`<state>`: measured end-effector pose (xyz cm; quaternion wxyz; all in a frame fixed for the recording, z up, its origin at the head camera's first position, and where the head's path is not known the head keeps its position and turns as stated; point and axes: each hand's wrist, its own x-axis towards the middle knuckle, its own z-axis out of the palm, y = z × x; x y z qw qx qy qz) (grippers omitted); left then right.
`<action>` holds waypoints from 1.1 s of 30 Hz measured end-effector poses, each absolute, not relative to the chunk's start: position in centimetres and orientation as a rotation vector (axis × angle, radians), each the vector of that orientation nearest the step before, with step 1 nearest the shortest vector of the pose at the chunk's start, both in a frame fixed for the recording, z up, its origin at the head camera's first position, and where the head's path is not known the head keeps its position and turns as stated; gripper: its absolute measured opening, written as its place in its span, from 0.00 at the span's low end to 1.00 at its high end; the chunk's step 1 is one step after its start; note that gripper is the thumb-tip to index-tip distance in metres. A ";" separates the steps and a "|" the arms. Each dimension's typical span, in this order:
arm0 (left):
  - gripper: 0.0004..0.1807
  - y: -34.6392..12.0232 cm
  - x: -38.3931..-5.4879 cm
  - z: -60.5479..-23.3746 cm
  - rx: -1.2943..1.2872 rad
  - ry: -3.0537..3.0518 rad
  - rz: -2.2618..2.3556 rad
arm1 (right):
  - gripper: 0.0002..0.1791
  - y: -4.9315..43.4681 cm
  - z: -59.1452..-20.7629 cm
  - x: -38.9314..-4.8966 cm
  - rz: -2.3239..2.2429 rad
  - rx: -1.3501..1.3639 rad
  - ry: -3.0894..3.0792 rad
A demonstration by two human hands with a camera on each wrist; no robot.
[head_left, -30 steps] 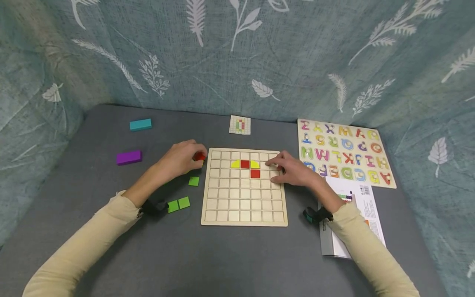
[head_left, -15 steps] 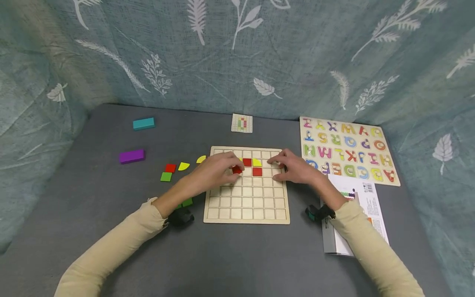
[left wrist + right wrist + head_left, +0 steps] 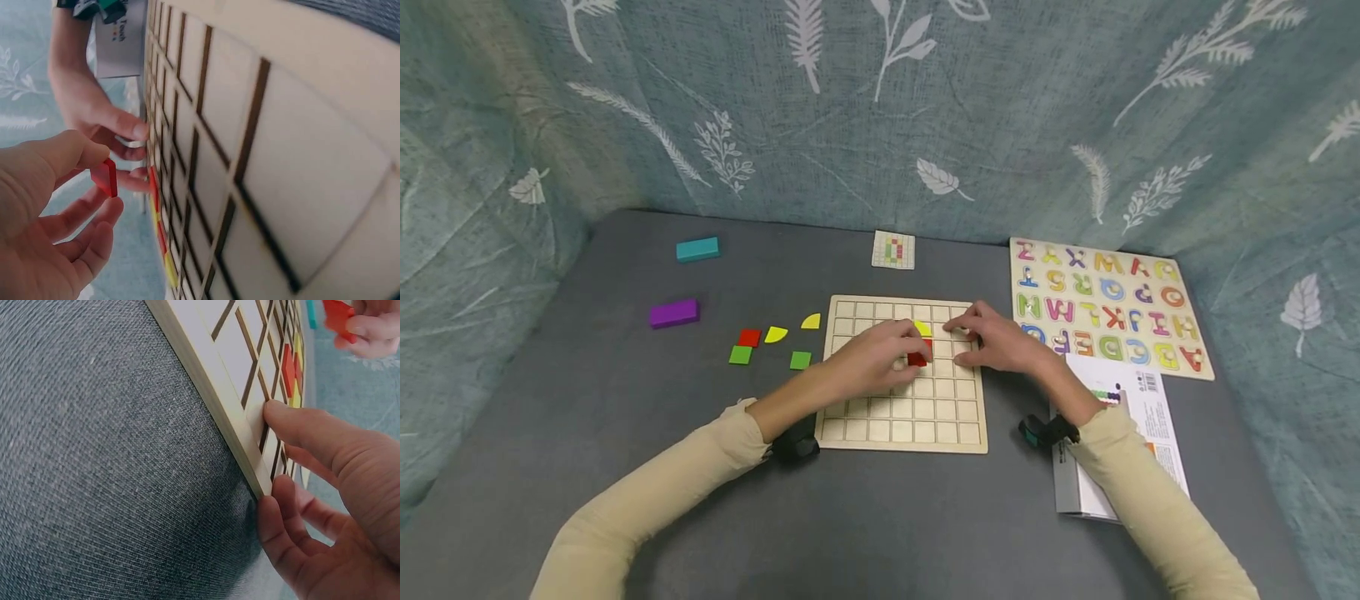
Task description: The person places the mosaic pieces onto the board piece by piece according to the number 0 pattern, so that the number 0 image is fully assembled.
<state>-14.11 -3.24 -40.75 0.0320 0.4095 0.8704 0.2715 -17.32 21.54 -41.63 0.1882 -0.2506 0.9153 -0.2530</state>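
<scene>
My left hand (image 3: 880, 354) is over the middle of the wooden grid board (image 3: 902, 431), pinching a red square tile (image 3: 105, 177) between thumb and fingertip. The tile is tilted and raised off the board in the left wrist view. At the board's right side my right hand (image 3: 996, 340) rests, its thumb on the top face and other fingers against the edge (image 3: 249, 464). On the board lie a red tile (image 3: 289, 370) and a yellow quarter-circle (image 3: 922, 328). The left hand covers other tiles in the head view.
Left of the board lie a red tile (image 3: 749, 337), green squares (image 3: 801, 360) and yellow quarter-circles (image 3: 776, 334). Purple (image 3: 674, 313) and teal (image 3: 697, 249) blocks sit farther left. A pattern card (image 3: 893, 250), an alphabet board (image 3: 1108, 304) and a white box (image 3: 1153, 417) are around.
My left hand has carried the red tile from beside the board's left edge rightward over the grid to near its middle. My right hand has stayed at the right edge.
</scene>
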 end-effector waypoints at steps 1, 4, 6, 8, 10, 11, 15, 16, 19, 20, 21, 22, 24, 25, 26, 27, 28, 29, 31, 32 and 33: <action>0.08 -3.1 -14.2 -40.9 1.272 2.671 0.835 | 0.26 21.5 -41.6 -17.4 -0.713 -0.708 2.575; 0.08 -3.0 -14.2 -41.4 1.296 2.641 0.851 | 0.26 21.4 -41.5 -17.4 -0.711 -0.718 2.576; 0.08 -2.9 -14.2 -41.5 1.294 2.631 0.850 | 0.26 21.3 -41.5 -17.5 -0.707 -0.724 2.577; 0.08 -2.9 -14.2 -41.7 1.280 2.623 0.853 | 0.26 21.3 -41.4 -17.5 -0.704 -0.730 2.576; 0.08 -2.9 -14.2 -41.8 1.260 2.621 0.854 | 0.26 21.2 -41.4 -17.5 -0.700 -0.732 2.576; 0.09 -3.0 -14.1 -41.8 1.251 2.620 0.854 | 0.26 21.2 -41.4 -17.5 -0.699 -0.733 2.577; 0.09 -3.0 -14.0 -41.8 1.235 2.625 0.848 | 0.26 21.2 -41.4 -17.4 -0.695 -0.733 2.584; 0.09 -3.0 -14.0 -41.8 1.236 2.632 0.836 | 0.26 21.2 -41.4 -17.3 -0.693 -0.733 2.587; 0.09 -2.8 -14.0 -41.7 1.238 2.661 0.801 | 0.26 21.3 -41.5 -17.3 -0.686 -0.734 2.593; 0.09 -2.7 -14.1 -41.7 1.244 2.671 0.790 | 0.26 21.4 -41.5 -17.3 -0.684 -0.733 2.595; 0.08 -2.5 -14.1 -41.7 1.253 2.679 0.782 | 0.26 21.5 -41.5 -17.3 -0.681 -0.732 2.598; 0.08 -2.4 -14.2 -41.7 1.262 2.684 0.777 | 0.26 21.5 -41.6 -17.3 -0.679 -0.731 2.599; 0.08 -2.1 -14.2 -41.8 1.273 2.686 0.770 | 0.25 21.6 -41.6 -17.3 -0.684 -0.733 2.601; 0.08 -2.0 -14.3 -41.8 1.276 2.685 0.766 | 0.25 21.6 -41.6 -17.3 -0.690 -0.735 2.599; 0.08 -2.0 -14.3 -41.8 1.278 2.680 0.765 | 0.25 21.7 -41.6 -17.3 -0.694 -0.744 2.599; 0.08 -1.9 -14.3 -41.8 1.273 2.674 0.763 | 0.25 21.7 -41.6 -17.2 -0.701 -0.748 2.595; 0.08 -1.9 -14.3 -41.9 1.264 2.667 0.762 | 0.25 21.7 -41.7 -17.2 -0.710 -0.753 2.590; 0.08 -1.9 -14.3 -41.9 1.252 2.661 0.762 | 0.25 21.6 -41.7 -17.2 -0.715 -0.762 2.588; 0.08 -1.9 -14.2 -41.9 1.234 2.649 0.765 | 0.25 21.6 -41.7 -17.2 -0.722 -0.770 2.584; 0.08 -1.9 -14.2 -41.8 1.227 2.643 0.767 | 0.25 21.6 -41.7 -17.2 -0.723 -0.770 2.585; 0.08 -2.0 -14.3 -41.8 1.220 2.639 0.770 | 0.25 21.6 -41.7 -17.2 -0.725 -0.763 2.584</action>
